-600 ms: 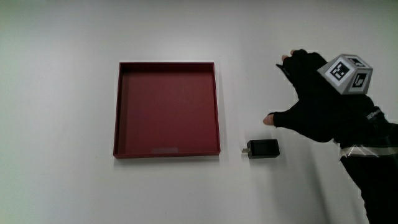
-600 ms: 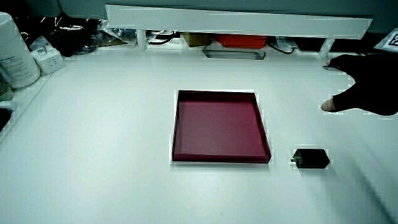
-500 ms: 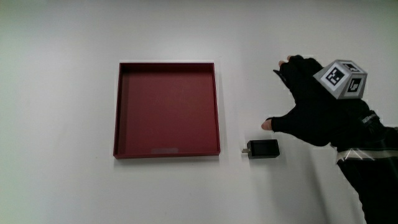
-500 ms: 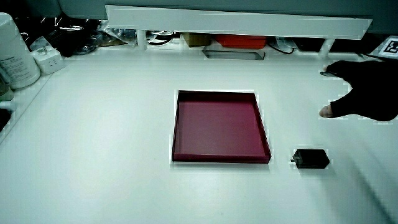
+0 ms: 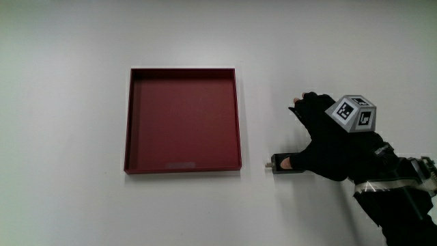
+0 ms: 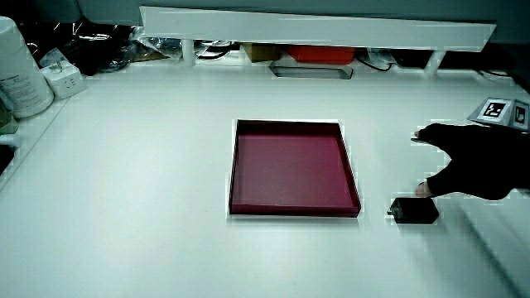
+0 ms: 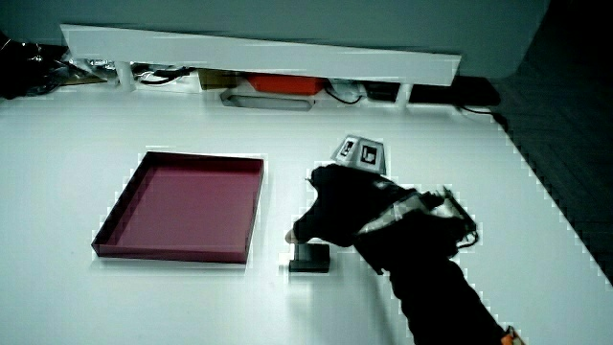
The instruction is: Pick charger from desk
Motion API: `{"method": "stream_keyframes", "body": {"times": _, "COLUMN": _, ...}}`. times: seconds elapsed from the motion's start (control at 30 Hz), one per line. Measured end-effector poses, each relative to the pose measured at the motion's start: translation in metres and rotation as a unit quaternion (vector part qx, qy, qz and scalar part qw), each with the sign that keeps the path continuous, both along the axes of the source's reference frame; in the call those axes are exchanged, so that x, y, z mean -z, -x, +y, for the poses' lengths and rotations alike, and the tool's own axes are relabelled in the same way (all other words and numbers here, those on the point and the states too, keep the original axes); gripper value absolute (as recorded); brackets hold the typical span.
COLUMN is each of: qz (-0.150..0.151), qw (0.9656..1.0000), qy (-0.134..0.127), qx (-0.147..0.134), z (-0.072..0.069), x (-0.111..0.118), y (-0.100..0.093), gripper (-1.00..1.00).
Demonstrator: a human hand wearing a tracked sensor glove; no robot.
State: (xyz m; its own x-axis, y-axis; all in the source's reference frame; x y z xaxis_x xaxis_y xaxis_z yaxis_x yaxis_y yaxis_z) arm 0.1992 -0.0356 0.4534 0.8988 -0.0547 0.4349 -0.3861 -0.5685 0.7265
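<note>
Black and box-shaped, the small plastic charger (image 5: 281, 164) lay on the white table (image 5: 68, 205) beside the shallow dark-red square tray (image 5: 183, 119), largely covered in the main view by the black-gloved hand (image 5: 328, 140). Fingers were spread, the thumb tip at the charger's top; no grasp was visible. Since the earlier frame, the hand had dropped from beside the charger onto it.

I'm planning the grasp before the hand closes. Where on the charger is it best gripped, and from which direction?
Grip the charger across its two long flat sides, coming down from above. It lies flat on the table beside the red tray, its short prong end toward the tray; the hand hovers spread over it.
</note>
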Motion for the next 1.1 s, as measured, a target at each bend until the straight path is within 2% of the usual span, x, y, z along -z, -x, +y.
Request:
{"method": "stream_keyframes", "body": {"times": 0.23, "qz": 0.016, "qw": 0.9997, "qy": 0.016, "qx": 0.009, "z": 0.013, "x": -0.021, "y": 0.004, "gripper": 0.0}}
{"method": "stream_keyframes", "body": {"times": 0.27, "qz": 0.007, "qw": 0.9997, "qy": 0.019, "qx": 0.013, "z": 0.015, "x": -0.019, "y": 0.007, "gripper": 0.0}}
{"method": "stream_keyframes", "body": {"times": 0.3, "qz": 0.015, "qw": 0.9996, "qy": 0.018, "qx": 0.014, "z": 0.017, "x": -0.023, "y": 0.007, "gripper": 0.0}}
{"method": "stream_keyframes", "body": {"times": 0.53, "qz": 0.029, "qw": 0.9985, "qy": 0.038, "qx": 0.026, "z": 0.028, "x": -0.041, "y": 0.012, "gripper": 0.0}}
{"method": "stream_keyframes", "body": {"times": 0.6, "qz": 0.025, "qw": 0.998, "qy": 0.049, "qx": 0.033, "z": 0.031, "x": -0.045, "y": 0.014, "gripper": 0.0}}
{"method": "stream_keyframes", "body": {"times": 0.73, "qz": 0.038, "qw": 0.9971, "qy": 0.052, "qx": 0.041, "z": 0.038, "x": -0.053, "y": 0.017, "gripper": 0.0}}
{"method": "stream_keyframes", "body": {"times": 0.8, "qz": 0.034, "qw": 0.9967, "qy": 0.06, "qx": 0.044, "z": 0.04, "x": -0.054, "y": 0.019, "gripper": 0.0}}
{"method": "stream_keyframes", "body": {"times": 0.87, "qz": 0.043, "qw": 0.9963, "qy": 0.059, "qx": 0.044, "z": 0.041, "x": -0.058, "y": 0.018, "gripper": 0.0}}
{"method": "stream_keyframes", "body": {"times": 0.97, "qz": 0.038, "qw": 0.9967, "qy": 0.058, "qx": 0.043, "z": 0.042, "x": -0.058, "y": 0.018, "gripper": 0.06}}
{"method": "stream_keyframes", "body": {"times": 1.07, "qz": 0.045, "qw": 0.9975, "qy": 0.037, "qx": 0.04, "z": 0.043, "x": -0.06, "y": 0.017, "gripper": 0.14}}
{"method": "stream_keyframes", "body": {"times": 1.1, "qz": 0.037, "qw": 0.9979, "qy": 0.036, "qx": 0.039, "z": 0.043, "x": -0.059, "y": 0.018, "gripper": 0.17}}
